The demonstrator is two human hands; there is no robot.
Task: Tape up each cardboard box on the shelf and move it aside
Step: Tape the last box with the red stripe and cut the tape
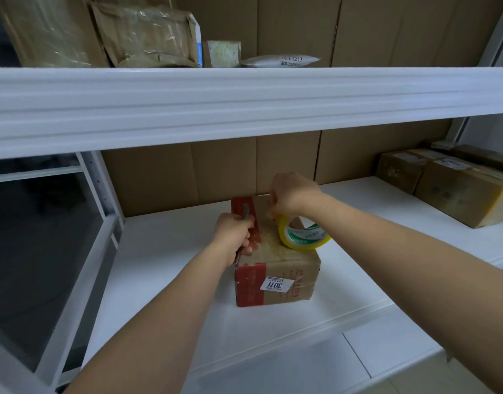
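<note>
Cardboard box (276, 257) sits mid-shelf (170, 280), under both your hands. Your left hand (233, 234) grips a metal cutter (244, 213) at the box's left top edge. Your right hand (293, 194), wrist bent down, pinches tape off the yellow tape roll (303, 233) resting on the box top.

White metal shelving (244, 100) fills the view, its upper board's front edge crossing left to right; flat brown cardboard sheets (222, 166) line the far side (behind both levels). Pale floor tiles (401, 362) show near right, a dark glass panel (40, 251) at left
</note>
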